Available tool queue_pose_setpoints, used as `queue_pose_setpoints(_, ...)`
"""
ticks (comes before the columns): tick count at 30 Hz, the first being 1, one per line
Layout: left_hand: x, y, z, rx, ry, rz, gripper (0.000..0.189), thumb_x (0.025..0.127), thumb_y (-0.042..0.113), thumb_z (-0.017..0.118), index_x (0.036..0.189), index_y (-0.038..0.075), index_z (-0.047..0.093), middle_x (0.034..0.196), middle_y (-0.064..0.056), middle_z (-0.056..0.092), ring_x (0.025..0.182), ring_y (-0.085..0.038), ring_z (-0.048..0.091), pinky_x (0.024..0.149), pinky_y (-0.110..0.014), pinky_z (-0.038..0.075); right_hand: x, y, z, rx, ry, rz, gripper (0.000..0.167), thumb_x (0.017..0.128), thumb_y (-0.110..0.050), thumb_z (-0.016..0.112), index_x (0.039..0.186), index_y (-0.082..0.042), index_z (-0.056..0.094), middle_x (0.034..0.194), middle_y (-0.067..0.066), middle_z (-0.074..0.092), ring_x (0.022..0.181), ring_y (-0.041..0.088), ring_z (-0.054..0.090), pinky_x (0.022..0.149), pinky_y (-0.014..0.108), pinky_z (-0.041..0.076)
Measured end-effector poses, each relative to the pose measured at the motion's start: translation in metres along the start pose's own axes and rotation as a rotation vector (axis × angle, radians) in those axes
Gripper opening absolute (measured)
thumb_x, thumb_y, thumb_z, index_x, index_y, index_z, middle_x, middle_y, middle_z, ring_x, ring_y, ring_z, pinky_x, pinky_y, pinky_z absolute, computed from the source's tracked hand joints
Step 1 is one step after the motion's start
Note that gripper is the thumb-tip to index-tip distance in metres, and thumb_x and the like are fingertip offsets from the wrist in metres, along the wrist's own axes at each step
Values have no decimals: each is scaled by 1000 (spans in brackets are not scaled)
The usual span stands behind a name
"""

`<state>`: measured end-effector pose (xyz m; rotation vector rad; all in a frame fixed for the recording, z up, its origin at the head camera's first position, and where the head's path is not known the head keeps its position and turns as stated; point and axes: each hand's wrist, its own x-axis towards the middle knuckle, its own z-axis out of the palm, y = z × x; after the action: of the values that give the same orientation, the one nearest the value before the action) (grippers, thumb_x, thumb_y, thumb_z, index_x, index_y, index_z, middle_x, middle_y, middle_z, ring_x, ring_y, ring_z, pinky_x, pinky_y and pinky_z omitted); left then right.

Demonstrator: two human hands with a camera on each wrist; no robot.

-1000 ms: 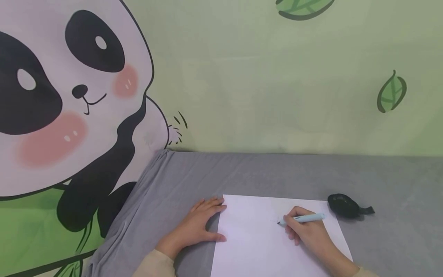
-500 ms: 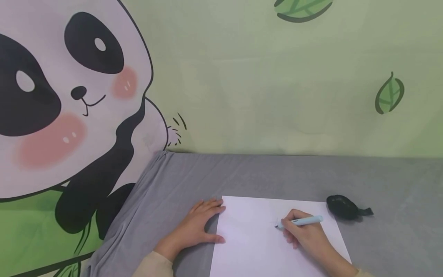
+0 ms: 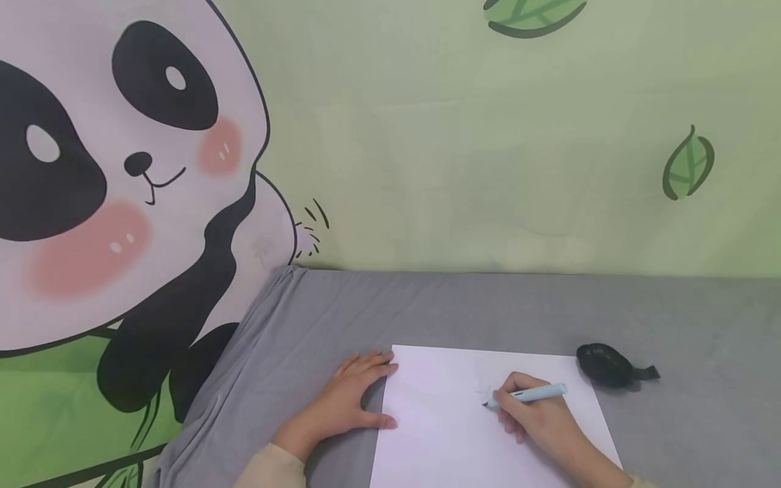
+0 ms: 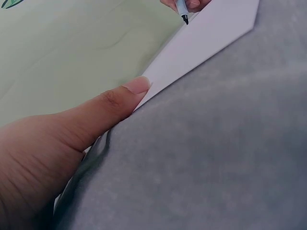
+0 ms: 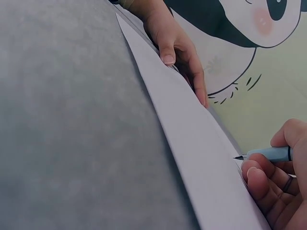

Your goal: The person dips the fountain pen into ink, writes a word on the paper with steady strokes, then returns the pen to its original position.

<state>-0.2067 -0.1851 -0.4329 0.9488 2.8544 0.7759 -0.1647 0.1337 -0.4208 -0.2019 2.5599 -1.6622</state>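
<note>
The white paper [image 3: 433,434] lay flat on the gray cloth-covered counter [image 3: 488,305], its far edge well apart from the wall [image 3: 457,169] and a broad strip of cloth between them. Its near edge ran out of the head view. More cloth stretched away to the right of the sheet, while on the left the covering dropped in folds in front of a painted panda [image 3: 152,81].

The left hand [image 3: 338,400] bordered the sheet's left side: the thumb was spread wide from the other fingers, its tip resting on the paper's edge, and the foremost fingertips met the far left corner. The right hand [image 3: 531,407] was over the right half of the sheet, its fingers pinching a light blue pen [image 3: 537,392] tilted low, dark tip pointing left beside faint lines; whether the tip touched could not be told.

A glossy black object [image 3: 605,366] with a short tail sat at the far right corner, beyond the right hand, taking up the room there; contact with the sheet was unclear.
</note>
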Motion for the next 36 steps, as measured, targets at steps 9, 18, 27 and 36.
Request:
queue_pose_setpoints(9,1,2,-1,0,15,16,82,72,48,79,138,9,51,149,-8,45,143,-33,33,117,-57,19,-1,0,0,-1,-2,-19,19,91,-14,62,78,0,58,62,5,61,47,7,55,41,25,50)
queue_pose_setpoints(18,0,3,-3,-6,-7,-1,83,72,50,78,139,11,50,151,-7,43,144,-32,31,119,-57,17,0,0,0,16,-30,-42,21,91,-17,62,79,1,59,63,4,62,48,6,55,42,23,49)
queue_pose_setpoints(27,0,0,-1,-15,-21,-11,83,73,52,77,140,12,49,152,-5,42,145,-31,29,119,-56,15,-2,0,1,-14,-45,-38,21,91,-18,63,78,-2,60,62,3,62,50,7,56,43,24,49)
queue_pose_setpoints(36,0,0,-1,-13,-11,-6,83,72,50,78,140,12,50,152,-5,42,145,-30,30,120,-56,15,-2,0,1,-23,-55,-33,21,91,-20,63,79,-3,61,63,3,63,51,6,56,44,24,49)
